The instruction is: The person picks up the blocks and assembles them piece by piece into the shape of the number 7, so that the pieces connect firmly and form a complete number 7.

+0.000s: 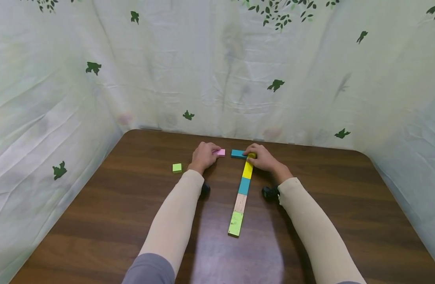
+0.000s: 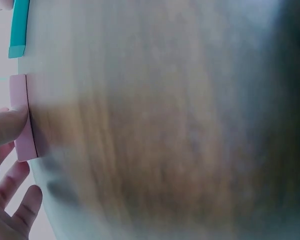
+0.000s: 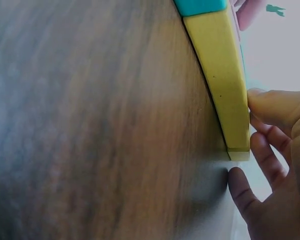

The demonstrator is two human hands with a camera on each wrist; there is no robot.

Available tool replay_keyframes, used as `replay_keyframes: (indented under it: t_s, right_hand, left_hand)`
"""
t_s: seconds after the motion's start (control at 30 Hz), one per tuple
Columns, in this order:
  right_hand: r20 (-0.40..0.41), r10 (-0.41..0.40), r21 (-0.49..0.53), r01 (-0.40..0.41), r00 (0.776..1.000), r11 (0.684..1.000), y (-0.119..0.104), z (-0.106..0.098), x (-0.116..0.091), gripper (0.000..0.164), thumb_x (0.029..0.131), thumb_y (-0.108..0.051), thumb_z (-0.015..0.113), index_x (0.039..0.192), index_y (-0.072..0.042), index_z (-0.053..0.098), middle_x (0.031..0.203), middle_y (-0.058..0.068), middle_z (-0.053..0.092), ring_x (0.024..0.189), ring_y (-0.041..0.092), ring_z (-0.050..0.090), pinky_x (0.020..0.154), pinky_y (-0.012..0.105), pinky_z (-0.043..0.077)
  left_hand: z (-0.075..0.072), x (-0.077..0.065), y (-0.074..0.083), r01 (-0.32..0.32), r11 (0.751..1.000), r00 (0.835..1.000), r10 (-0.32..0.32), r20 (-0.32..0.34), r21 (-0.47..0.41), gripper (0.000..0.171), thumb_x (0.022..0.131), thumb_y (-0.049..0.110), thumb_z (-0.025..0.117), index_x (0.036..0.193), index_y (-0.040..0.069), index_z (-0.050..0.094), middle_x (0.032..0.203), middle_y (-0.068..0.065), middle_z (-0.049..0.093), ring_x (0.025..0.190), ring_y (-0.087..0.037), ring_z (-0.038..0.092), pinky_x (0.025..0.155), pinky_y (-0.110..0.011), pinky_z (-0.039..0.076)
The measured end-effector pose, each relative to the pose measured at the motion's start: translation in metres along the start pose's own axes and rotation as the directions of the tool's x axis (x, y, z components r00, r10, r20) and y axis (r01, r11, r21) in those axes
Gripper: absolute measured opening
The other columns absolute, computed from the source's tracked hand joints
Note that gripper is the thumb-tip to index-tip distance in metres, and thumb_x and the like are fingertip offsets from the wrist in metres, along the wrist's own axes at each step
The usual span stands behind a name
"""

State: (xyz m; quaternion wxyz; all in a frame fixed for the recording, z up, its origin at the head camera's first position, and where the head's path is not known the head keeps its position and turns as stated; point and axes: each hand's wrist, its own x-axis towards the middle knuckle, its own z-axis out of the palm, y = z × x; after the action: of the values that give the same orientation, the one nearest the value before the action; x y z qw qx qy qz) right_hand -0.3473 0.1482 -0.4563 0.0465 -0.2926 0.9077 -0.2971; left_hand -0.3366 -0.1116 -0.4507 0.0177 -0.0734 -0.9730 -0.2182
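Note:
The left hand (image 1: pixel 204 155) pinches a small pink block (image 2: pixel 20 135) between thumb and curled fingers; in the left wrist view its thumb lies against the block's near side. The right hand (image 1: pixel 263 157) is curled over the far end of a yellow block (image 1: pixel 248 169), thumb against it in the right wrist view. Its index fingertip reaches the right end of a blue block (image 1: pixel 237 154) lying crosswise. A small gap parts pink from blue. Below the yellow block, a second blue block (image 1: pixel 244 186), a pale pink block (image 1: pixel 240 203) and a green block (image 1: pixel 235 224) continue the line.
A lone small green block (image 1: pixel 177 168) lies left of the left hand. All rests on a dark brown wooden table (image 1: pixel 96 221). Behind it hangs a pale curtain (image 1: pixel 203 71) with green leaf and bird prints. Black wrist devices show under both wrists.

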Motion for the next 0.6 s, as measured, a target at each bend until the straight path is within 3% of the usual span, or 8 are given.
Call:
replay_keyframes:
  t_s: [0.6]
  right_hand:
    - [-0.024, -0.008, -0.010, 0.008, 1.000, 1.000, 0.001, 0.002, 0.000, 0.027, 0.097, -0.008, 0.058, 0.121, -0.004, 0.069, 0.134, 0.018, 0.054, 0.127, 0.041, 0.045, 0.108, 0.056, 0.038]
  left_hand:
    - [0.012, 0.004, 0.014, -0.055, 0.997, 0.998, 0.057, -0.032, 0.056, 0.030, 0.094, 0.022, 0.065, 0.123, 0.023, 0.072, 0.128, 0.002, 0.069, 0.114, -0.027, 0.057, 0.094, -0.043, 0.050]
